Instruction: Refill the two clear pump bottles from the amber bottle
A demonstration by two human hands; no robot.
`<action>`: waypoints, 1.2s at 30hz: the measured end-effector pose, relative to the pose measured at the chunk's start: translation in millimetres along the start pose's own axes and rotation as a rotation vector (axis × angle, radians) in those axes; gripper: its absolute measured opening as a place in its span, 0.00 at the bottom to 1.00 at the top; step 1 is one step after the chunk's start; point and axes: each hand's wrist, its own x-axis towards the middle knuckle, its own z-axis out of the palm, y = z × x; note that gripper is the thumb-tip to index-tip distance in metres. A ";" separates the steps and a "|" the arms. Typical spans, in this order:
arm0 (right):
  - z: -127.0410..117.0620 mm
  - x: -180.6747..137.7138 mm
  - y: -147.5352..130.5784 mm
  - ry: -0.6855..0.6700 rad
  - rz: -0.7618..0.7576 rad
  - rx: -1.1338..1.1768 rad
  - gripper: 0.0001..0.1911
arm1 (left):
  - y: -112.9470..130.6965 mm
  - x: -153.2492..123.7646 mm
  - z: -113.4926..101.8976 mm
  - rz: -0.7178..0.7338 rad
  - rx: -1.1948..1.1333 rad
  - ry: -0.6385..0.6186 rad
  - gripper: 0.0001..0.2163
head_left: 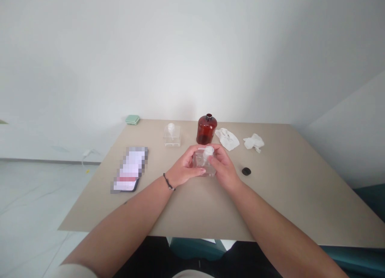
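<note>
Both hands close together on the desk [195,206]: left hand [186,166] and right hand [224,170] clasp a clear bottle [204,166] between them, right fingers at its white cap [208,151]. Just beyond stands an amber bottle [206,129], no label legible; black lid [246,171] right of the right hand; phone [130,170] to the left, screen blurred

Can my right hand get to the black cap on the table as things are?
Probably yes: the black cap lies on the table just beside the right hand, nothing between, though that hand now grips the clear bottle.
</note>
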 end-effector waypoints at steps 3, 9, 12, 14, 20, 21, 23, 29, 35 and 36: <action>0.3 0.5 -1.8 -0.015 -0.009 0.009 0.18 | -1.2 0.5 -0.7 0.031 0.010 -0.005 0.30; -1.7 0.7 2.6 0.009 -0.006 0.007 0.14 | -0.2 0.6 -0.8 0.047 0.026 -0.001 0.29; -0.8 -0.4 1.7 0.005 0.004 0.001 0.18 | 0.3 -0.4 -0.3 0.021 0.021 0.000 0.29; 0.1 -0.4 -0.1 0.000 0.004 0.004 0.20 | -0.6 -0.7 -0.7 0.019 0.028 -0.002 0.29; 0.9 0.3 -1.8 0.012 0.013 -0.004 0.17 | -1.3 -0.3 -0.8 0.047 0.041 -0.003 0.29; 0.9 0.1 -1.8 0.018 0.011 -0.006 0.17 | -0.8 -0.4 -0.3 0.031 0.033 -0.001 0.29; 0.8 -0.3 -2.3 0.018 0.007 -0.011 0.18 | -0.3 -0.7 0.4 0.002 0.018 0.006 0.29; 0.6 0.4 -2.9 0.000 0.015 -0.005 0.15 | -2.0 -0.5 -0.6 0.022 0.023 0.001 0.30; 1.3 -1.1 -2.1 0.006 0.045 0.008 0.17 | -0.1 -0.9 0.9 -0.007 0.016 0.016 0.29; 1.3 -1.1 -2.3 0.003 0.045 0.012 0.18 | 0.1 -0.9 1.4 -0.013 0.011 0.019 0.29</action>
